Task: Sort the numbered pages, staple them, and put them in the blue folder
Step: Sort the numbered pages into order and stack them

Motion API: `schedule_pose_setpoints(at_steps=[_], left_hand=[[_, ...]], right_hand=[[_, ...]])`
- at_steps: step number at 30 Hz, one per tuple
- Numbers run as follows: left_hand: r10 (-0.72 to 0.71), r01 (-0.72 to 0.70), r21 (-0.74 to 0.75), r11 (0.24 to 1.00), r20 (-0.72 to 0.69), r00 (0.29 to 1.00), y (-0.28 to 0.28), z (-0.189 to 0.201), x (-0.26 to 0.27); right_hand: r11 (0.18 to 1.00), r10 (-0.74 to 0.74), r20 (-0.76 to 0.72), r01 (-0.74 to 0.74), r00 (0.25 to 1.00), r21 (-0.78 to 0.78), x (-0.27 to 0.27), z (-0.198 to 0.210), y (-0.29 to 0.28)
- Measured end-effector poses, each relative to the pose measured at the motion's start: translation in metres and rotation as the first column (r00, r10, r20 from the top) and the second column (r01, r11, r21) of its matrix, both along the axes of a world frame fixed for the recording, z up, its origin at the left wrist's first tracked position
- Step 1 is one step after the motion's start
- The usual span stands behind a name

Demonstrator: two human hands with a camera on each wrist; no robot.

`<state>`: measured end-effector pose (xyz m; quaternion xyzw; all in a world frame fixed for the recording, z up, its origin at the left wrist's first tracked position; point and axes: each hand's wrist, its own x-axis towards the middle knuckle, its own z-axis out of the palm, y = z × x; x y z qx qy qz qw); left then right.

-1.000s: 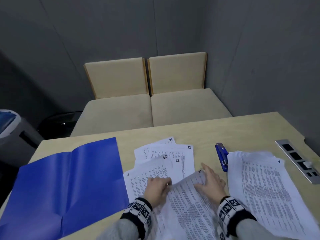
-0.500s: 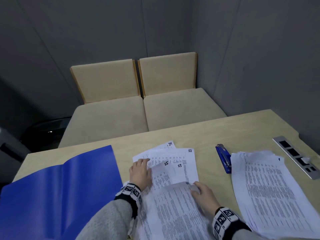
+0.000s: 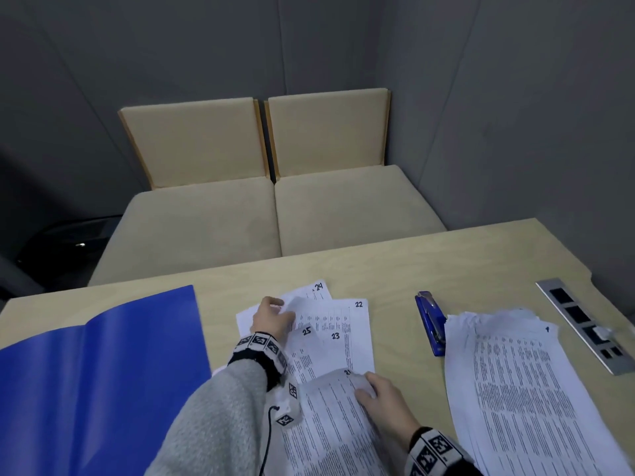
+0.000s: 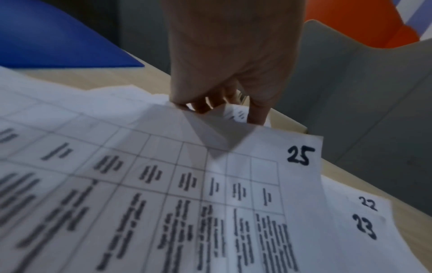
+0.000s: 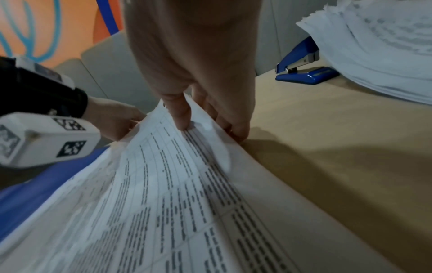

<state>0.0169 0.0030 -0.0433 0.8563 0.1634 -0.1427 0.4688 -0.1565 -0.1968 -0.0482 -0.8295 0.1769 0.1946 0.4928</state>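
Observation:
Numbered pages lie fanned at the table's middle: page 24 [image 3: 319,287], page 22 [image 3: 358,304], page 23 [image 3: 335,336] and page 25 [image 3: 306,331]. My left hand [image 3: 275,314] reaches to their far left and pinches the top edge of page 25 [image 4: 300,155], which is slightly raised. My right hand [image 3: 371,389] pinches the curled top corner of a nearer sheaf of printed pages [image 3: 330,427], thumb on top [image 5: 182,118]. The blue folder [image 3: 103,365] lies open on the left. A blue stapler [image 3: 431,321] sits right of the fanned pages.
A thick, loose stack of printed pages [image 3: 515,379] covers the table's right side, touching the stapler. A metal socket panel [image 3: 584,324] is set in the table at the far right. Beige seats [image 3: 275,207] stand beyond the far edge.
My left hand left the near sheaf and moved forward to the fanned pages, taking page 25's top edge. My right hand kept the sheaf's corner and drew back a little.

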Motion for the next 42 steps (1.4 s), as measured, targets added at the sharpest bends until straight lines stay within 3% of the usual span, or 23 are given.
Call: schedule_pose_setpoints(at_steps=[4,9,16,19,21,24,27,29,32,35,38,42], left_hand=[[-0.139,0.122,0.079,0.989,0.275,0.951,-0.004,0.028,-0.017],[-0.330,0.247,0.218,0.944,0.605,0.724,0.004,0.082,-0.038],[-0.284,0.085,0.276,0.957,0.850,0.443,0.026,0.165,-0.057],[-0.265,-0.015,0.282,0.959,0.917,0.298,0.041,0.203,-0.061],[-0.201,-0.070,0.225,0.972,0.946,0.253,0.057,0.224,-0.063],[0.014,-0.105,0.020,0.994,0.948,0.319,0.087,0.239,-0.062],[0.172,-0.142,-0.119,0.983,0.869,0.464,0.116,0.223,-0.058],[0.157,-0.118,-0.109,0.987,0.812,0.562,0.129,0.199,-0.056],[0.107,-0.058,-0.096,0.994,0.660,0.744,0.136,0.154,-0.060],[0.073,0.044,-0.236,0.971,0.466,0.882,0.129,0.113,-0.073],[0.026,0.083,-0.330,0.940,0.314,0.949,0.114,0.084,-0.090],[-0.002,0.076,-0.412,0.908,0.179,0.984,0.101,0.057,-0.105]], right_hand=[[0.999,0.042,0.002,-0.042,0.999,0.022,0.011,0.007,-0.007],[0.996,0.062,0.029,-0.064,0.998,0.060,0.017,0.008,-0.019],[0.997,0.074,0.022,-0.074,0.997,-0.001,0.015,0.007,-0.018],[0.995,0.046,0.017,-0.048,0.999,0.089,0.013,0.005,-0.020],[0.985,0.028,0.025,-0.032,0.999,0.171,0.013,0.005,-0.024],[0.929,-0.028,-0.027,0.036,0.999,0.369,0.011,0.018,-0.028],[0.844,-0.050,-0.079,0.084,0.996,0.530,0.008,0.033,-0.038],[0.784,-0.049,-0.083,0.089,0.995,0.614,0.007,0.043,-0.045],[0.775,-0.006,-0.052,0.038,0.999,0.631,0.012,0.068,-0.043],[0.756,-0.025,-0.021,0.033,0.999,0.653,0.026,0.083,-0.030],[0.752,-0.082,0.028,0.044,0.996,0.657,0.041,0.076,-0.012],[0.784,-0.150,0.051,0.087,0.987,0.614,0.051,0.062,0.012]])
